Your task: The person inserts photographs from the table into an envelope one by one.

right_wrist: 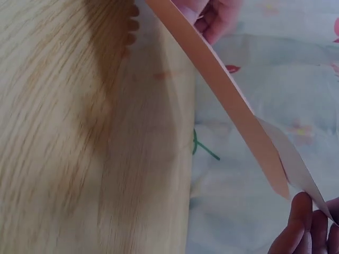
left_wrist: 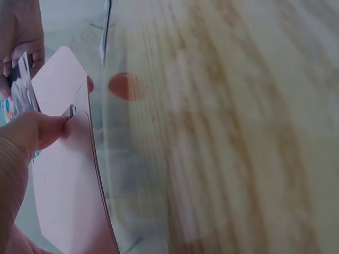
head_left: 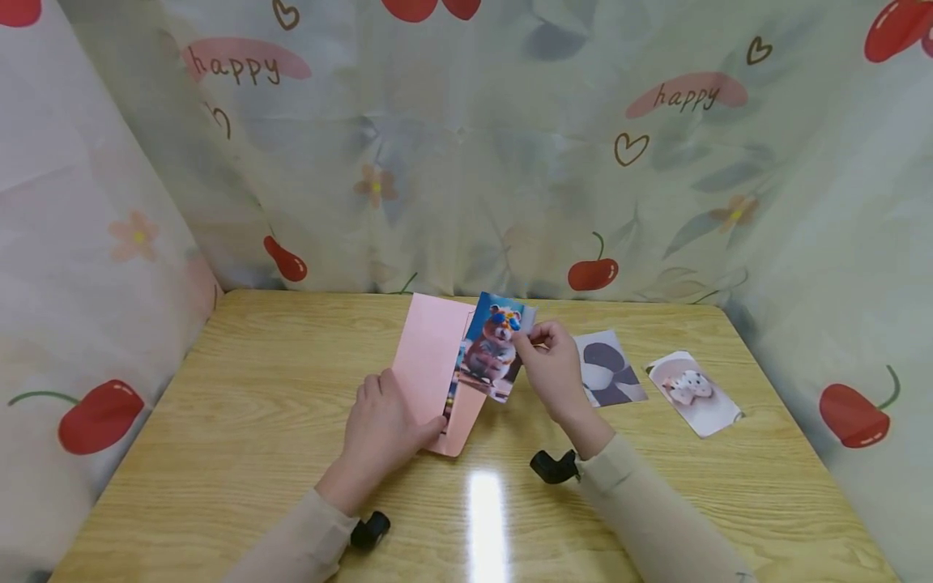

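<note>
My left hand (head_left: 382, 425) grips a pink envelope (head_left: 430, 344) near its lower end, with the thumb across its front. The envelope is tilted, its open side and flap (head_left: 466, 421) toward the right. In the left wrist view the thumb (left_wrist: 45, 129) presses on the envelope (left_wrist: 69, 185). Between thumb and fingers, my right hand (head_left: 555, 368) pinches the edge of a photo card (head_left: 496, 348) showing a furry animal in sunglasses. That card overlaps the envelope's open side. Part of another printed picture (head_left: 449, 405) shows in the opening; most of it is hidden.
Two photo cards lie on the wooden table (head_left: 277, 364) to the right: a grey-and-white one (head_left: 611, 368), partly behind my right hand, and one with small white animals (head_left: 696, 393). A patterned curtain (head_left: 459, 162) encloses the table's back and sides.
</note>
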`<action>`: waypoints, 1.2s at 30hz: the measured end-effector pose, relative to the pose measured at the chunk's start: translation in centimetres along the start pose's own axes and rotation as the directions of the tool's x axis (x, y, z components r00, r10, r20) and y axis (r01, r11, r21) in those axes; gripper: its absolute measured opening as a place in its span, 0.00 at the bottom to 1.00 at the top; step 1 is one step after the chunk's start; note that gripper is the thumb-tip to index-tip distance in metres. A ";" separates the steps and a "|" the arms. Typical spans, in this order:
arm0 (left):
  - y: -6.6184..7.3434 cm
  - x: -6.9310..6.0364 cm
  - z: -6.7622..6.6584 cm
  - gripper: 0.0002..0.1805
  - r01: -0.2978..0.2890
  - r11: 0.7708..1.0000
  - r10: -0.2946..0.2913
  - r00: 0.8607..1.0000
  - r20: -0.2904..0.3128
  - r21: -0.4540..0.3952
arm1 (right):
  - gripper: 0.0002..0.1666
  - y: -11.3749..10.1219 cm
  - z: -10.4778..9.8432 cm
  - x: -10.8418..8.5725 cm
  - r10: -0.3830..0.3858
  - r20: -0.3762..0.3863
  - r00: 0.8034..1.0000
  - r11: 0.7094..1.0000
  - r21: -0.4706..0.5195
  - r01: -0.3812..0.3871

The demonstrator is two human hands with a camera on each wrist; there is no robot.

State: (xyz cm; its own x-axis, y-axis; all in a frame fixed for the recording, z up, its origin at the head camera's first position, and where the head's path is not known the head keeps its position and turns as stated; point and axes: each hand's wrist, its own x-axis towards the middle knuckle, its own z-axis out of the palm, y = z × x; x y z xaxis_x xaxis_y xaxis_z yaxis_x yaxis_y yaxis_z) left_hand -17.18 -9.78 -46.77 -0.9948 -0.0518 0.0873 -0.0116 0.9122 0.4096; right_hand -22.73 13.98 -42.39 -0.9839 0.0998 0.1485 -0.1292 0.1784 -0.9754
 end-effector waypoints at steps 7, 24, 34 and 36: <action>0.1 0.0 -0.1 0.56 -0.006 1.000 0.005 1.000 -0.018 -0.015 | 0.15 0.4 0.8 -0.4 -0.031 0.068 0.997 0.999 -0.011 0.032; 0.1 0.1 -0.3 0.58 0.011 1.000 -0.011 1.000 0.003 -0.026 | 0.14 0.6 1.3 -0.6 0.063 0.223 0.973 0.995 -0.095 -0.043; -0.1 0.4 -0.1 0.57 0.013 1.000 -0.012 0.999 -0.036 0.018 | 0.12 -0.8 2.0 -1.1 0.101 0.242 0.965 0.994 -0.072 -0.086; -0.1 0.4 -0.1 0.58 0.013 1.000 -0.012 0.999 -0.036 0.021 | 0.12 -1.1 2.1 -1.2 0.103 0.254 0.962 0.993 -0.081 -0.085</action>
State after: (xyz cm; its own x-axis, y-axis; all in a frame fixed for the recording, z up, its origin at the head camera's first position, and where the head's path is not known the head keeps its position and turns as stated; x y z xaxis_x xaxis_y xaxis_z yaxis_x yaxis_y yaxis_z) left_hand -17.58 -9.93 -46.71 -0.9904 -0.0772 0.1147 -0.0263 0.9196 0.3919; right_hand -21.69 11.66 -41.84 -0.9909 -0.1347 0.0010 -0.0346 0.2477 -0.9682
